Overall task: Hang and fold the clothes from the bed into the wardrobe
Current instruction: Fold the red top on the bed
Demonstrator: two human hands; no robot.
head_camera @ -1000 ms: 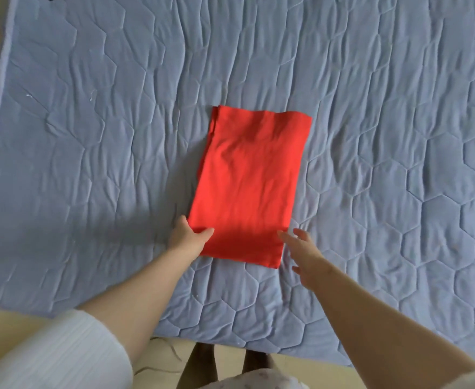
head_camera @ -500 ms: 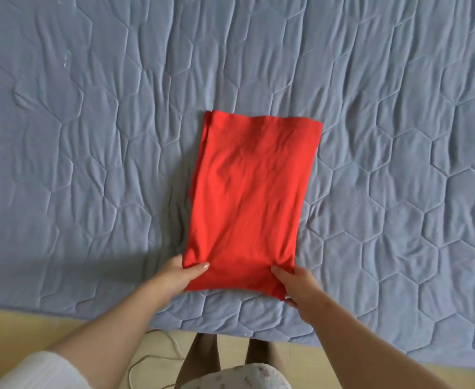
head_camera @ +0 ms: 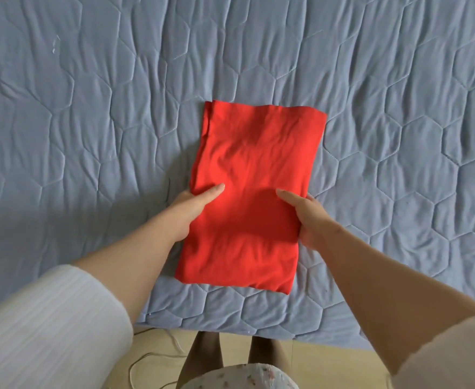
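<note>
- The red folded garment (head_camera: 251, 169), a soft cloth rectangle folded flat, lies in the middle of the grey-blue quilted bedcover (head_camera: 90, 113) with hexagon stitching. Its long side runs roughly from 1 o'clock to 7 o'clock, and its near end is close to the bed edge at 6 o'clock.
- My left hand (head_camera: 191, 211) holds the garment's side at 9 o'clock. The thumb lies on top of the cloth and the fingers are tucked out of sight beneath, so I judge it a pinch through the layers.
- My right hand (head_camera: 308, 217) does the same at 3 o'clock, thumb on top, with the fingers mostly hidden under the edge.
- I hold it mid-length on both sides, which I reckon suits either lifting the stack level without the folds sliding apart or doubling it over once more.
- It lies near the edge at 6 o'clock, which I take to be so that I reach it without leaning.
- The wardrobe is not in view, so putting the garment away is not yet done.
- Count: one red garment, two hands on it, one bedcover.
- Also in view: two pale sleeves, the white ribbed sleeve (head_camera: 48, 329) at 8 o'clock and another at 4 o'clock.
- One thin pale cable (head_camera: 138, 360) lies on the light wooden floor (head_camera: 323, 357) at 6 o'clock.
</note>
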